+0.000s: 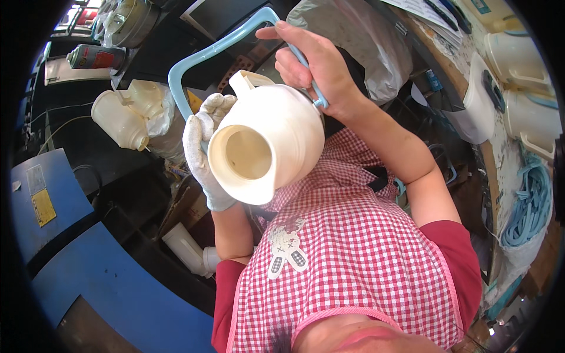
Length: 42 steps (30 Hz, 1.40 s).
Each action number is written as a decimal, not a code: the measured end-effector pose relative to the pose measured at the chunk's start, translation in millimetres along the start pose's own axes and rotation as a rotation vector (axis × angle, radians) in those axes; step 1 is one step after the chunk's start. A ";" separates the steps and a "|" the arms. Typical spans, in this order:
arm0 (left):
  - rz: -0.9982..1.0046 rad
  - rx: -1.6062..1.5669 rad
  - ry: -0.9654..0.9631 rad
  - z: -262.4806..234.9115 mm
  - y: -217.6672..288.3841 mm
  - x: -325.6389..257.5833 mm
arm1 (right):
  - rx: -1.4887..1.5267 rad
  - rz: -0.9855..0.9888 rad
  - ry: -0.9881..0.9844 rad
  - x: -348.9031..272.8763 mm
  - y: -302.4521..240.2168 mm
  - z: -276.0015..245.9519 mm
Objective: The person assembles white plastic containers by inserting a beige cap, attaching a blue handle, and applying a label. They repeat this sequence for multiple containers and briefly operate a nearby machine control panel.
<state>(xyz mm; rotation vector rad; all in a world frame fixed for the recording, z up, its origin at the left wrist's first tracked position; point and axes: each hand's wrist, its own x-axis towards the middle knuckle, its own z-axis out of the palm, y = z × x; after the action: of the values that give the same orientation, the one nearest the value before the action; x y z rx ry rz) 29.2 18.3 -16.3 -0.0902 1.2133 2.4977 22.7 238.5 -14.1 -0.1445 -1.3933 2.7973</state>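
Before my chest tilts a cream plastic jug body [297, 126], its round mouth and pouring lip facing me and a small cream grip on its far side. A light blue bail handle [206, 50] arches beyond it. One handle end meets the jug's right side; the other passes down by my glove, partly hidden. My left hand [202, 159], in a white knit glove, is closed round the jug's left side. Bare, my right hand [321, 67] grips the handle's right arm near its lower end, with the index finger stretched along the bend.
Cream jugs [518, 62] and a bundle of blue handles [527, 203] lie along the right bench. Blue machine panels [129, 294] stand at lower left. Beyond my hands are a clear plastic bag [365, 41], a spray can [97, 57] and yellowish plastic containers [118, 117].
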 end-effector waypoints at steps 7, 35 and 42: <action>0.048 -0.093 0.145 7.9 -17.7 11.0 | 0.102 -0.044 0.162 -18.1 14.7 -8.6; -0.049 -0.051 -0.390 -17.1 -43.8 29.1 | -0.009 0.278 0.021 -19.6 -15.9 -37.8; 0.198 0.121 -0.466 -19.8 -53.3 24.6 | -0.118 0.222 0.017 -23.8 -16.1 -33.3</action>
<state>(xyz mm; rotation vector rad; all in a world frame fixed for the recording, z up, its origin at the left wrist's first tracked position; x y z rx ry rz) 22.8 40.4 -73.8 0.6346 1.2083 2.4008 48.9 273.5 -19.4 -0.3437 -1.6331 2.8754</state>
